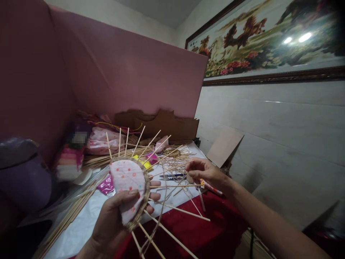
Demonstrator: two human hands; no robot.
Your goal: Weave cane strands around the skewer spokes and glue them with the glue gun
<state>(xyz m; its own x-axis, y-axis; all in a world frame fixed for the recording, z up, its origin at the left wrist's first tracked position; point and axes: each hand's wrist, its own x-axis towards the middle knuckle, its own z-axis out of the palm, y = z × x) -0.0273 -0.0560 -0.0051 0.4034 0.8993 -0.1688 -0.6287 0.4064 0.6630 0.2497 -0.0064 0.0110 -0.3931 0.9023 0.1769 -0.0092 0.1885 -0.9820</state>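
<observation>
My left hand [115, 219] is closed on a round woven basket base [129, 190], whose centre is covered in pink dotted cloth. Thin pale sticks radiate from its woven rim. The thumb lies on the cloth and the fingers show behind the rim. My right hand [205, 172] reaches out to the right over the table, fingers curled in a pinch around thin rattan strands [172, 169] that run back toward the base. A pair of dark scissors [172, 176] lies on the table just left of that hand.
A white sheet [81, 223] covers the table, with red cloth [199, 226] at the near edge. Bundles of pale sticks [67, 216] lie at the left. Pink fabric bags, a brown cardboard piece [161, 124] and a pink board stand behind. A white tiled wall is at the right.
</observation>
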